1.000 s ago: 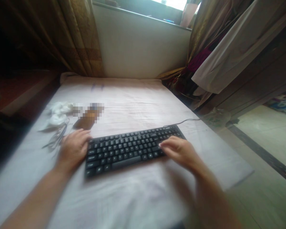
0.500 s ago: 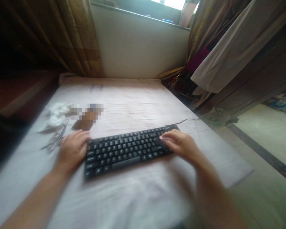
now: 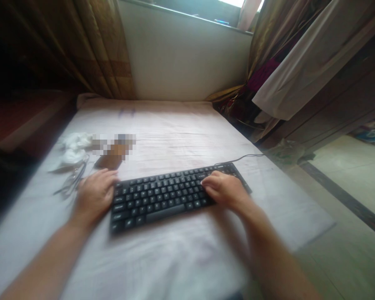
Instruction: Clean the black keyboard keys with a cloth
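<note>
The black computer keyboard [image 3: 162, 198] lies on the counter [image 3: 181, 258], which is covered with a white cloth. The keyboard sits near the middle of the surface, with its long side slightly rotated so that the right end is farther from the camera than the left end. A thin black cable [image 3: 243, 157] exits the far right corner and runs toward the right edge of the counter.

The left hand [image 3: 93, 196] rests palm down on the cloth at the left end of the keyboard. Its fingers are loosely extended and touch the left edge of the housing. It grips nothing.

The right hand [image 3: 225, 189] rests on the right section of the keys. Its fingers are bent, with the tips on the key tops, and it closes on nothing. The two hands are well apart, one at each end of the keyboard.

Beyond the left hand lie a thin metal tool [image 3: 73, 181], too blurred to identify, white crumpled wads [image 3: 75, 146] and a brown pixelated object [image 3: 112, 152]. A brown curtain [image 3: 96, 46] hangs at the far left, beside a pale wall [image 3: 187, 54].
</note>
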Motion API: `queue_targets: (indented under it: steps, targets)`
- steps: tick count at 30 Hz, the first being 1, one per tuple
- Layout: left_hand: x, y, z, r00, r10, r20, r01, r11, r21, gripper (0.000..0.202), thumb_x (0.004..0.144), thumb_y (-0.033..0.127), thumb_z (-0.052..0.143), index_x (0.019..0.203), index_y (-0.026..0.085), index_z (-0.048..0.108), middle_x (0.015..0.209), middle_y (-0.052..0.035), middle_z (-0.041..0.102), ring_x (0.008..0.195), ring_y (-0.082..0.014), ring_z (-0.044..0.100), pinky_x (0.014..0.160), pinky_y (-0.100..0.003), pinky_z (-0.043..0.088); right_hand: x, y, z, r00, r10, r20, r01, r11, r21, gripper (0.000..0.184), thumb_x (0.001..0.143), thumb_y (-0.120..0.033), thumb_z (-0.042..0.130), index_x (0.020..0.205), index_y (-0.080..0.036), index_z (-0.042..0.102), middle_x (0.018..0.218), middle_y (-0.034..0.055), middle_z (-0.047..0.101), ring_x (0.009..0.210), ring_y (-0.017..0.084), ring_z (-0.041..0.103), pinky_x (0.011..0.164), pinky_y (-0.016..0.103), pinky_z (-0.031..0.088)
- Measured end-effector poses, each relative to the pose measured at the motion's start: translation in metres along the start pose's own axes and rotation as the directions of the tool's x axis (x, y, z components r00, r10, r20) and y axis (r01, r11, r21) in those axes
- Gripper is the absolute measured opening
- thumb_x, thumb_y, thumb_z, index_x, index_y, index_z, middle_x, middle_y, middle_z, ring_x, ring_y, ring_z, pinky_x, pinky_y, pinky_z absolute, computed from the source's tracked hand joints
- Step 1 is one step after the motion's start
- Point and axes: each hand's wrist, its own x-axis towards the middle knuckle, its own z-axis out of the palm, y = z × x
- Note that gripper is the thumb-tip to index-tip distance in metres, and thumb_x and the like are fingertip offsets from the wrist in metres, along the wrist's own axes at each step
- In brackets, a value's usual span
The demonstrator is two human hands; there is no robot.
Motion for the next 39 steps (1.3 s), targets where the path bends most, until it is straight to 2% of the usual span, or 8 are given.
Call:
queue_targets:
  steps: [11,17,22,25,28,31,36,39]
  targets:
    - [0.0,0.001,-0.001,1.0,-0.018,0.013,0.018,1.0,0.005,0.029,0.088,0.027,0.041,0.093,0.024,0.069,0.116,-0.0071,0.074,0.119,-0.0328,0.06,0.097,-0.051,0.043,-0.012,0.007,-0.001,0.999,-0.037,0.011,0.036,0.999,0.028,0.021,0.084,-0.024,0.059,0.089,-0.028,0.078,0.094,0.0016,0.073,0.076,0.017,0.067,0.064,0.025,0.042]
    - [0.0,0.002,-0.001,1.0,-0.019,0.008,0.019,1.0,0.017,0.028,0.086,0.024,0.042,0.092,0.023,0.069,0.116,-0.0075,0.074,0.118,-0.0325,0.061,0.096,-0.051,0.044,0.005,-0.011,-0.009,0.996,-0.051,-0.079,0.056,0.996,0.072,0.023,0.09,-0.029,0.056,0.097,-0.029,0.077,0.101,0.0023,0.074,0.081,0.017,0.067,0.067,0.025,0.044]
    - [0.0,0.002,0.0,0.998,-0.01,-0.055,0.009,1.0,-0.015,0.028,0.087,0.024,0.042,0.092,0.022,0.069,0.113,-0.0082,0.074,0.114,-0.0331,0.063,0.094,-0.051,0.046,0.011,-0.021,-0.001,1.0,-0.007,-0.006,0.008,0.999,0.05,0.023,0.091,-0.029,0.056,0.099,-0.029,0.077,0.103,0.0026,0.074,0.083,0.017,0.068,0.067,0.024,0.045]
    - [0.0,0.001,-0.003,0.99,-0.04,-0.133,0.026,0.994,-0.106,0.028,0.081,0.015,0.042,0.093,0.02,0.067,0.112,-0.0086,0.075,0.111,-0.0297,0.065,0.096,-0.047,0.048,0.005,-0.017,0.003,1.0,-0.021,0.012,0.019,0.995,0.096,0.022,0.09,-0.028,0.056,0.097,-0.028,0.078,0.1,0.0025,0.074,0.085,0.018,0.069,0.07,0.025,0.046]
    - [0.001,0.001,-0.007,0.981,-0.087,-0.171,0.051,0.977,-0.205,0.023,0.074,0.009,0.042,0.077,0.022,0.061,0.098,-0.0052,0.077,0.1,-0.0244,0.069,0.093,-0.039,0.05,-0.002,-0.011,0.004,0.999,-0.034,0.022,0.03,0.988,0.151,0.022,0.089,-0.026,0.057,0.095,-0.028,0.078,0.098,0.0019,0.074,0.085,0.018,0.069,0.072,0.025,0.047]
    - [0.0,0.001,-0.008,0.984,-0.11,-0.142,0.075,0.97,-0.233,0.018,0.077,0.014,0.044,0.068,0.024,0.057,0.087,-0.0024,0.076,0.087,-0.0219,0.07,0.084,-0.034,0.052,-0.008,-0.009,0.005,0.999,-0.045,0.027,0.039,0.979,0.198,0.022,0.087,-0.025,0.058,0.094,-0.028,0.078,0.096,0.0021,0.074,0.084,0.018,0.069,0.073,0.026,0.047]
    - [-0.001,0.002,-0.004,0.985,-0.156,-0.076,0.138,0.971,-0.197,0.024,0.082,0.028,0.044,0.087,0.023,0.067,0.09,-0.0044,0.076,0.086,-0.0236,0.07,0.08,-0.035,0.053,-0.015,-0.003,0.003,0.995,-0.083,0.054,0.069,0.972,0.226,0.022,0.086,-0.024,0.057,0.091,-0.026,0.078,0.093,0.0024,0.074,0.082,0.018,0.069,0.073,0.026,0.047]
    - [-0.001,0.003,-0.004,0.985,-0.17,-0.013,0.164,0.967,-0.192,0.028,0.081,0.031,0.043,0.089,0.023,0.069,0.089,-0.0046,0.076,0.086,-0.0242,0.07,0.079,-0.035,0.053,-0.013,-0.002,-0.001,0.994,-0.097,0.056,0.081,0.969,0.235,0.022,0.085,-0.023,0.057,0.09,-0.026,0.078,0.092,0.0024,0.074,0.083,0.018,0.069,0.075,0.027,0.048]
